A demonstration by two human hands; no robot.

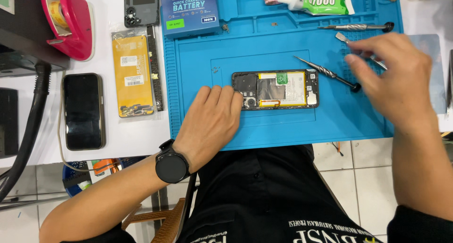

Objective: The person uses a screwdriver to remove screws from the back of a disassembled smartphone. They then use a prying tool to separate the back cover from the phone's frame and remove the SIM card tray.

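The left hand (210,122) lies flat on the blue mat (283,125), fingers (222,96) pressed together, their tips touching the left end of the opened phone (276,89). Bare mat lies below the phone, toward the mat's near edge. The right hand (394,77) hovers right of the phone, fingers pinching a thin metal tool (343,37). A screwdriver (328,74) lies just left of those fingers; another (356,27) lies beyond them, near a glue tube (314,2). On the white desk (137,134), well left of the left fingers, a dark phone (83,110) lies flat.
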